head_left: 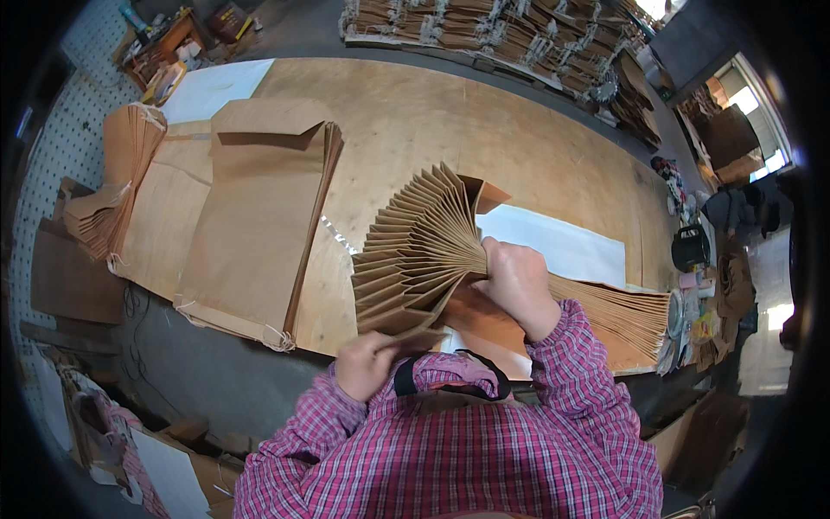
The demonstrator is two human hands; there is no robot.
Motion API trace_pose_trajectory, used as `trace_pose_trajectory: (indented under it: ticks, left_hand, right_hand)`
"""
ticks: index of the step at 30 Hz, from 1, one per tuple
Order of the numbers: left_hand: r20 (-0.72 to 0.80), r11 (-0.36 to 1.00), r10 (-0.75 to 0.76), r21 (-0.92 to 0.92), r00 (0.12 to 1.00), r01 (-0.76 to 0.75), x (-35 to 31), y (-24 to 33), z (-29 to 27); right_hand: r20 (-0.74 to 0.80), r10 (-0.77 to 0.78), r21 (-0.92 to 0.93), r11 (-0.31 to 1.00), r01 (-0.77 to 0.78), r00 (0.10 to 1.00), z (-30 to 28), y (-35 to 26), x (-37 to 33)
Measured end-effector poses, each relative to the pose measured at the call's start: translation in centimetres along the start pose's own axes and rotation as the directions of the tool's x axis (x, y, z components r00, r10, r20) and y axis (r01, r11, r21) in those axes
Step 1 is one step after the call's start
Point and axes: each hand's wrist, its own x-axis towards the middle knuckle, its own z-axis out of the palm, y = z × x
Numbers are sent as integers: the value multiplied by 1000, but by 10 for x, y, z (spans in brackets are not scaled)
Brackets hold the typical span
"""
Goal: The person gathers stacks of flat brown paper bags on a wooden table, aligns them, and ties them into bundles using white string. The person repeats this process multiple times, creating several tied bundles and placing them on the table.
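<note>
A thick bundle of brown kraft paper envelopes is spread like a fan in front of me, its loose edges splayed up and to the left. My right hand is closed in a fist around the bundle's narrow waist. From there the layers run on to the right and fan out again at the far end. My left hand pinches the lowest edge of the left fan, fingers closed on the paper; the fingertips are partly hidden. White sheets lie under and behind the bundle.
A flat stack of kraft envelopes, tied with string, lies left on the wooden table. Beside it stands another tied, fanned bundle. A dark mug and jars line the right edge. Piled paper bundles stand beyond the table.
</note>
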Motion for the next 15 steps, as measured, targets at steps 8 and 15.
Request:
trace_pose_trajectory:
  ticks: [8, 15]
  left_hand:
    - [14, 918, 98, 384, 995, -96, 24, -18, -48]
    - [473, 969, 147, 110, 868, -223, 124, 10, -141]
  right_hand:
    - [23, -57, 0, 998, 57, 998, 0, 0, -5]
    - [62, -48, -12, 999, 48, 997, -3, -7, -11]
